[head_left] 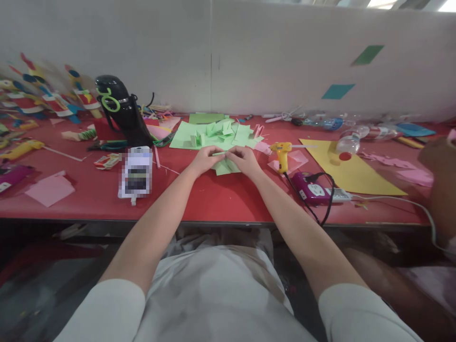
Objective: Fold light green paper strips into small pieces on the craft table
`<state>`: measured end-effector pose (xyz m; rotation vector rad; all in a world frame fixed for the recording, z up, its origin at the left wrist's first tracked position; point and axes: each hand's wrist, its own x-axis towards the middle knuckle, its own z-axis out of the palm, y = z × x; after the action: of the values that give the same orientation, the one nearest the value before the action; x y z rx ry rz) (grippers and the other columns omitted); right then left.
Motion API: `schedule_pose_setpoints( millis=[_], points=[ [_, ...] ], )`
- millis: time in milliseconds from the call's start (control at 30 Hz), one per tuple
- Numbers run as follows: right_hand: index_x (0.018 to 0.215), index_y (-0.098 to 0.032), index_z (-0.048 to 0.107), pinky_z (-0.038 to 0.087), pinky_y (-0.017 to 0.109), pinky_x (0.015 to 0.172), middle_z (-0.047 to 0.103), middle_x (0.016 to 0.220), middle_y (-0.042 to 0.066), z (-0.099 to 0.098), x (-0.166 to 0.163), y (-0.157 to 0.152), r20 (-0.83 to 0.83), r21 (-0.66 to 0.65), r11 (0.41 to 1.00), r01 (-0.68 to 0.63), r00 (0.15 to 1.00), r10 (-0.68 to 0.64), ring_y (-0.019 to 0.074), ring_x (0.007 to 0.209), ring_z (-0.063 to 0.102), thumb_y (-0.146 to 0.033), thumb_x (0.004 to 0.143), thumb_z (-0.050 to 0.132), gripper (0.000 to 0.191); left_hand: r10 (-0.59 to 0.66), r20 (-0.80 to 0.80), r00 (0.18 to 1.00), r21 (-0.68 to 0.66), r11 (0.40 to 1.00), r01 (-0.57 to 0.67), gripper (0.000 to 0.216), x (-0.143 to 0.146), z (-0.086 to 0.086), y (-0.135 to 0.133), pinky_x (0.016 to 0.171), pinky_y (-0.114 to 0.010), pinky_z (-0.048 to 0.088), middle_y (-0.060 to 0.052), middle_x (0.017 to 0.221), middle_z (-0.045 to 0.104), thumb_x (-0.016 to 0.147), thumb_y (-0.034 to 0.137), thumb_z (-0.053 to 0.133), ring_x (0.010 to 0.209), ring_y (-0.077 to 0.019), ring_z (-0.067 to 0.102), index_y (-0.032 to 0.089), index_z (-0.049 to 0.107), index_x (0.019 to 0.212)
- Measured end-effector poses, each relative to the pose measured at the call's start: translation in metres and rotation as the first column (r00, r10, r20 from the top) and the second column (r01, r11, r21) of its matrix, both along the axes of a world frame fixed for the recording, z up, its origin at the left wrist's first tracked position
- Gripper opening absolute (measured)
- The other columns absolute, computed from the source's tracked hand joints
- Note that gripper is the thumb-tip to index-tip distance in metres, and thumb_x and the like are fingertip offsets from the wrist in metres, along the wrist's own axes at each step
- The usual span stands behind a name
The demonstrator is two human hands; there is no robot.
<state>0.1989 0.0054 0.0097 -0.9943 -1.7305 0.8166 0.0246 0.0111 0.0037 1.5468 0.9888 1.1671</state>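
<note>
Between my two hands is a small piece of light green paper [218, 155], pinched at its edges. My left hand [205, 159] grips it from the left and my right hand [243, 159] from the right, with the fingertips almost meeting. Just under them a green paper square [228, 167] lies on the red table. Beyond my hands, several folded green paper pieces [225, 129] are heaped on a larger green sheet [182, 137]. My fingers partly hide the held piece, so its exact fold cannot be made out.
A yellow glue gun [282, 156] rests to the right, by a purple box [310, 188] with a black cord. Farther right are a yellow sheet [359, 171] and a plastic bottle [347, 145]. Leftward are a phone [136, 172] and a black bottle [123, 111]. Another person's arm [441, 190] is at right.
</note>
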Motion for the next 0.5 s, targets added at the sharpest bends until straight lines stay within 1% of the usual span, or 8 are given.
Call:
schedule_pose_setpoints(
  millis=[100, 200, 367, 500],
  points=[
    [0.067, -0.019, 0.06, 0.04, 0.029, 0.063, 0.057, 0.065, -0.001, 0.0004, 0.0011, -0.0001, 0.033, 0.016, 1.0, -0.001, 0.999, 0.001, 0.0133, 0.063, 0.048, -0.042, 0.077, 0.06, 0.025, -0.025, -0.022, 0.999, -0.025, 0.999, 0.025, 0.028, 0.0007, 0.0028, -0.0036, 0.072, -0.032, 0.048, -0.005, 0.078, 0.069, 0.067, 0.036, 0.079, 0.071, -0.0161, 0.061, 0.014, 0.069, 0.082],
    [0.067, -0.019, 0.06, 0.039, 0.029, 0.062, 0.057, 0.064, 0.0, 0.0, 0.0022, 0.0001, 0.054, 0.039, 0.999, -0.013, 0.998, 0.011, 0.0132, 0.062, 0.047, -0.04, 0.079, 0.059, 0.024, -0.028, -0.021, 0.999, -0.036, 0.999, 0.027, 0.03, 0.0012, 0.0034, -0.0051, 0.075, -0.033, 0.049, -0.005, 0.079, 0.07, 0.065, 0.035, 0.081, 0.075, -0.0174, 0.063, 0.015, 0.069, 0.083],
    [0.067, -0.018, 0.061, 0.039, 0.029, 0.063, 0.059, 0.065, 0.0, -0.0001, 0.0032, -0.0001, 0.093, 0.061, 0.998, -0.031, 0.995, 0.026, 0.0129, 0.061, 0.047, -0.038, 0.081, 0.059, 0.024, -0.058, -0.029, 0.998, -0.008, 0.998, 0.058, 0.035, 0.001, 0.0017, -0.0064, 0.085, -0.035, 0.048, -0.009, 0.097, 0.071, 0.06, 0.032, 0.084, 0.101, -0.0236, 0.064, 0.016, 0.066, 0.085],
    [0.068, -0.017, 0.063, 0.039, 0.029, 0.062, 0.058, 0.065, 0.0, 0.0014, 0.0032, -0.0006, 0.119, 0.036, 0.999, -0.009, 0.993, 0.005, 0.0125, 0.06, 0.046, -0.04, 0.08, 0.06, 0.026, -0.057, -0.086, 0.995, -0.037, 0.998, 0.054, 0.036, -0.0005, 0.0006, -0.0058, 0.087, -0.036, 0.048, -0.012, 0.105, 0.07, 0.061, 0.029, 0.083, 0.114, -0.0272, 0.06, 0.016, 0.065, 0.09]
  ],
)
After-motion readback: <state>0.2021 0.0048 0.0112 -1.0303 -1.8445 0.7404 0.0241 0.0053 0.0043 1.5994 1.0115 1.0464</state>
